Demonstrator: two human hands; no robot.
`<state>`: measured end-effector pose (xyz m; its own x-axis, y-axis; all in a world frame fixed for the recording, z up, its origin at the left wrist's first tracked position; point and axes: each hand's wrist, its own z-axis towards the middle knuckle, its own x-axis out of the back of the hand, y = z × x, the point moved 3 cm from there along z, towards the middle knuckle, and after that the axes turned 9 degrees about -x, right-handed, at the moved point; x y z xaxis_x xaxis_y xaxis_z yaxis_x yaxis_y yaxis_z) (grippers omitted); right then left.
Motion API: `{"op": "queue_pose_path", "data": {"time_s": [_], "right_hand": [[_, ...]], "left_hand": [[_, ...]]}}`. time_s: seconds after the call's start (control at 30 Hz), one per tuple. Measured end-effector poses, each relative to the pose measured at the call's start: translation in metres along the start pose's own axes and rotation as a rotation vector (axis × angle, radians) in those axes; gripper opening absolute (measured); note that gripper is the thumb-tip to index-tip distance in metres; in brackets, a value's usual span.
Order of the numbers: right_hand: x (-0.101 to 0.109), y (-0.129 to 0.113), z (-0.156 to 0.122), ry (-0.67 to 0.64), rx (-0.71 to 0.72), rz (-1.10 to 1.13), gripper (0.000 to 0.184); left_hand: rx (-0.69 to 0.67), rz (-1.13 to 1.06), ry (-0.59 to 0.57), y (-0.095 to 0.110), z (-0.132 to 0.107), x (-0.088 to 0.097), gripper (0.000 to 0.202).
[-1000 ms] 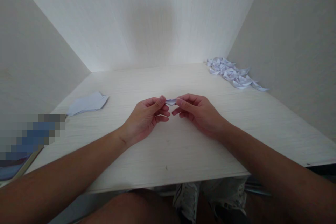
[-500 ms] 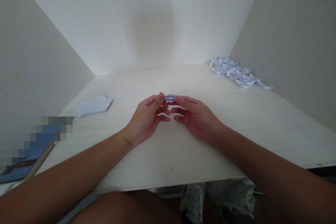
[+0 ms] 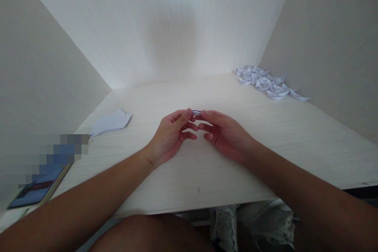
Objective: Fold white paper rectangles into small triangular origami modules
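Note:
A small folded piece of white paper (image 3: 196,112) is pinched between the fingertips of both hands, just above the middle of the pale wooden desk (image 3: 265,153). My left hand (image 3: 173,136) grips its left end with thumb and forefinger, the other fingers curled under. My right hand (image 3: 226,134) holds the right end the same way. Most of the paper is hidden by the fingers.
A pile of several folded white paper pieces (image 3: 267,82) lies at the back right by the wall. Flat white paper sheets (image 3: 112,122) lie at the left. A phone (image 3: 38,187) rests on the desk's near left corner. Walls enclose the desk on three sides.
The paper piece has been pressed smaller between the fingertips, and the hands have closed in on each other. The view has shifted slightly, so things sit a little further right in the picture.

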<state>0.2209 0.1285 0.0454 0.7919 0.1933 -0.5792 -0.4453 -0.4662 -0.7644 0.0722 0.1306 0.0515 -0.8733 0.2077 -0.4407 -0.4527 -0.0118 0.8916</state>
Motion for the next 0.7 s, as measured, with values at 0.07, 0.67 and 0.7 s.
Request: {"op": "queue_pose_path", "data": {"time_s": [0.07,0.67,0.7], "right_hand": [[0.0015,-0.0009,-0.0001,0.009,0.021,-0.017,0.018],[-0.0003,-0.0074,-0.0054,0.036,0.120,-0.061,0.033],[-0.0008,-0.0075,-0.0056,0.029,0.124,-0.059,0.033]], "left_hand": [[0.014,-0.016,-0.026,0.0011,0.0005,-0.0007,0.030],[0.015,-0.066,-0.019,0.0064,0.0013,0.0003,0.024],[0.018,-0.070,-0.026,0.0069,0.0011,-0.0001,0.024]]}}
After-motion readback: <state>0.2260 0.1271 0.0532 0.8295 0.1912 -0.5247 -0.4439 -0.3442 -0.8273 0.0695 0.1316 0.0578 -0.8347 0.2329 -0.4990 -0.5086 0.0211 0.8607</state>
